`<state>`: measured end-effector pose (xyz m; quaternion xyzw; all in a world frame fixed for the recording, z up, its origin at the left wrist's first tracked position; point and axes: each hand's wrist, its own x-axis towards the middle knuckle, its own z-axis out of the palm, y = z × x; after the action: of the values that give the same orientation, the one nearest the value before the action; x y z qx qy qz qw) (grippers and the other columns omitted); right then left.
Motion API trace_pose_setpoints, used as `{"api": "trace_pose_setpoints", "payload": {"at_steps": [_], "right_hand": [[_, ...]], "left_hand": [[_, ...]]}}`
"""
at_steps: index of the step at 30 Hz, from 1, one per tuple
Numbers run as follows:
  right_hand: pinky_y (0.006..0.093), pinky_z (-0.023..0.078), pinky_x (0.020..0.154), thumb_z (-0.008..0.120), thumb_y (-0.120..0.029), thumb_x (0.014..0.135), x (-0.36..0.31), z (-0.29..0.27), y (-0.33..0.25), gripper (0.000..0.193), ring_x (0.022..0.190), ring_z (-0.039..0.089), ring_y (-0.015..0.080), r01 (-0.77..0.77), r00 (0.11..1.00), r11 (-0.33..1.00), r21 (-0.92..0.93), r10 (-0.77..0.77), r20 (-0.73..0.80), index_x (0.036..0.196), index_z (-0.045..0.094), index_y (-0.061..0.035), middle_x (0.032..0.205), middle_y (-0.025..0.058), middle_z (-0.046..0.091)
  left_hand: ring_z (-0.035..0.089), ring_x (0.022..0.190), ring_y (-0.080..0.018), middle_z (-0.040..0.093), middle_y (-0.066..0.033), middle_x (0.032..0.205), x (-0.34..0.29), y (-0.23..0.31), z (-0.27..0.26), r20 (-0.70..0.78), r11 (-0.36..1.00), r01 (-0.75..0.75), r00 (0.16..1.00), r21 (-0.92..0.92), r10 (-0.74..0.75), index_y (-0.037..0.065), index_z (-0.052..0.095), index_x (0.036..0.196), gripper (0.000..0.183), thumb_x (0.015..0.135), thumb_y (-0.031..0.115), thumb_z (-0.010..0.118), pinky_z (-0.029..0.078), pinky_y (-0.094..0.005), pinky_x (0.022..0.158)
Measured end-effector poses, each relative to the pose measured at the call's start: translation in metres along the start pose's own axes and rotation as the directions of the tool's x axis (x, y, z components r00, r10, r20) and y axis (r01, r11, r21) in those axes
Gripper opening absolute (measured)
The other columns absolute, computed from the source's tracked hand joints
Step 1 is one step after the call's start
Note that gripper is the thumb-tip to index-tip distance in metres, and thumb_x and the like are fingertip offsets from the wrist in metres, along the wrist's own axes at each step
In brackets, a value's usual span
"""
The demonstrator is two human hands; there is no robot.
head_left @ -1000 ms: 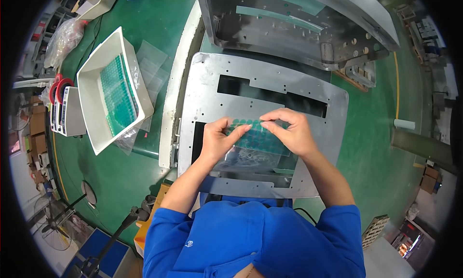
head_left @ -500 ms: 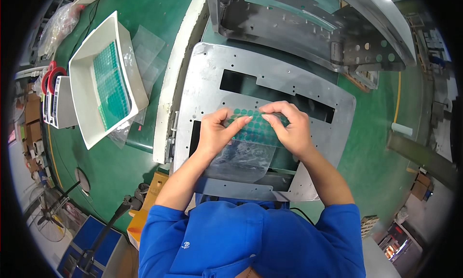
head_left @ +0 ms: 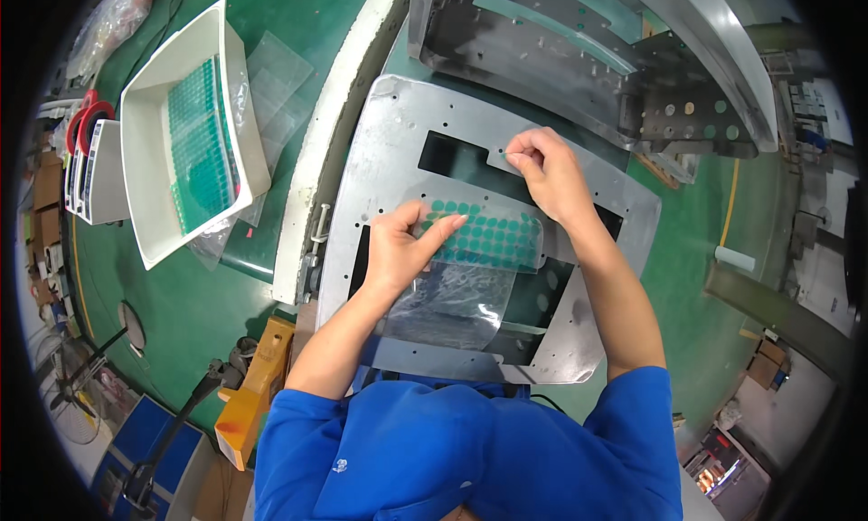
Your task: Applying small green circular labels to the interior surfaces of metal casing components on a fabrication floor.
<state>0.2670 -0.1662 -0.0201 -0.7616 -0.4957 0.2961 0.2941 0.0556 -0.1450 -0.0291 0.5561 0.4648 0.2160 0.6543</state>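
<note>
A clear sheet of round green stickers (head_left: 493, 234) is pinched at its left edge between the thumb and fingers of my left hand (head_left: 404, 241). It hangs over a grey metal panel (head_left: 380, 159) with rectangular cutouts and small holes. Beneath the sheet, a clear plastic bag (head_left: 448, 304) lies on the panel. My right hand (head_left: 549, 164) is apart from the sheet, beside the panel's far cutout. Its thumb and forefinger are pressed together; a tiny dark spot shows at the tips, too small to make out.
A white bin (head_left: 145, 173) with green sticker sheets stands at the left, with clear bags (head_left: 276, 83) next to it. Beyond the panel rises a large bent metal part (head_left: 542, 46). A pale beam (head_left: 348, 96) borders the panel's left side. A yellow piece (head_left: 258, 385) sits lower left.
My right hand has left the sticker sheet and moved away from me to the panel's far cutout. My left hand still grips the sheet, which now shows more fully.
</note>
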Motion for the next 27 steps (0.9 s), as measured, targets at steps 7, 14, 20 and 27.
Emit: {"api": "trace_pose_setpoints", "payload": {"at_steps": [7,14,20,27], "right_hand": [[0.0324,0.042,0.067,0.059,-0.013,0.074,0.007,0.0066,-0.0003,0.005,0.077,0.053,0.0208,-0.033,0.999,0.992,-0.119,0.033,0.002,0.077,0.059,-0.0088,0.078,0.0051,0.052],[0.0332,0.042,0.067,0.059,-0.013,0.074,0.0086,0.0073,-0.0052,0.003,0.077,0.054,0.0207,-0.059,0.998,0.981,-0.187,0.057,-0.015,0.075,0.059,-0.0102,0.078,0.0041,0.053],[0.0334,0.043,0.065,0.059,-0.013,0.074,0.0085,0.0081,-0.0067,0.003,0.075,0.054,0.0206,-0.051,0.999,0.975,-0.214,0.046,-0.028,0.074,0.059,-0.0102,0.078,0.0039,0.053],[0.0321,0.042,0.06,0.063,-0.016,0.071,0.01,0.0082,-0.0019,0.008,0.067,0.053,0.0184,-0.08,0.997,0.99,-0.119,0.079,-0.011,0.074,0.059,-0.0094,0.07,0.0036,0.052]], "left_hand": [[0.04,0.038,-0.0007,0.048,0.0032,0.047,0.0031,-0.0044,0.0032,-0.041,0.994,-0.09,0.995,-0.056,0.088,0.002,0.054,0.06,0.024,0.073,0.014,0.069,0.027,-0.0179,0.033],[0.039,0.037,-0.0009,0.047,0.0032,0.047,0.0037,-0.0029,0.004,-0.029,0.996,-0.072,0.997,-0.055,0.07,0.001,0.054,0.06,0.025,0.074,0.015,0.069,0.027,-0.0176,0.033],[0.04,0.037,-0.0012,0.048,0.0026,0.047,0.004,-0.0042,0.0039,-0.032,0.993,-0.104,0.994,-0.057,0.102,0.001,0.054,0.06,0.025,0.074,0.016,0.069,0.027,-0.0177,0.033],[0.04,0.038,-0.0013,0.047,0.0028,0.047,0.003,-0.008,0.0039,-0.053,0.991,-0.135,0.99,-0.026,0.133,0.001,0.054,0.059,0.026,0.073,0.016,0.07,0.028,-0.0177,0.033]]}}
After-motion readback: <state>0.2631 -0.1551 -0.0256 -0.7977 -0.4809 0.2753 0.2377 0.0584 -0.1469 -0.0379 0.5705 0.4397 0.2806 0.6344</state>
